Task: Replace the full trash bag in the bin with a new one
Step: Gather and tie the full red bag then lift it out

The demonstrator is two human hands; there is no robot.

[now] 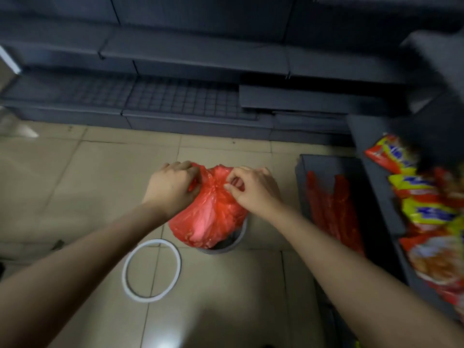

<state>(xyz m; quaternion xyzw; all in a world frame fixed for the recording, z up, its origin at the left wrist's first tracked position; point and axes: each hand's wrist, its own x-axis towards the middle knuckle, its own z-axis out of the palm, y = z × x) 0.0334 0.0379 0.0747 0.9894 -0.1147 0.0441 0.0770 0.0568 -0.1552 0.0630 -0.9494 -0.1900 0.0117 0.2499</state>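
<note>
A full red trash bag point(208, 219) bulges out of a small grey bin point(226, 246) on the tiled floor. My left hand point(170, 185) grips the bag's gathered top from the left, and my right hand point(253, 188) pinches the same bunched plastic from the right. Most of the bin is hidden under the bag; only its near rim shows. A white plastic ring point(151, 271) lies flat on the floor just left of the bin. Folded red bags point(331, 209) lie in a dark tray to the right.
Dark grey shelving point(190, 96) runs along the back, close behind the bin. On the right, a dark shelf unit point(376, 187) holds red and yellow snack packets point(426, 204). Beige floor tiles point(62, 184) stretch to the left and toward me.
</note>
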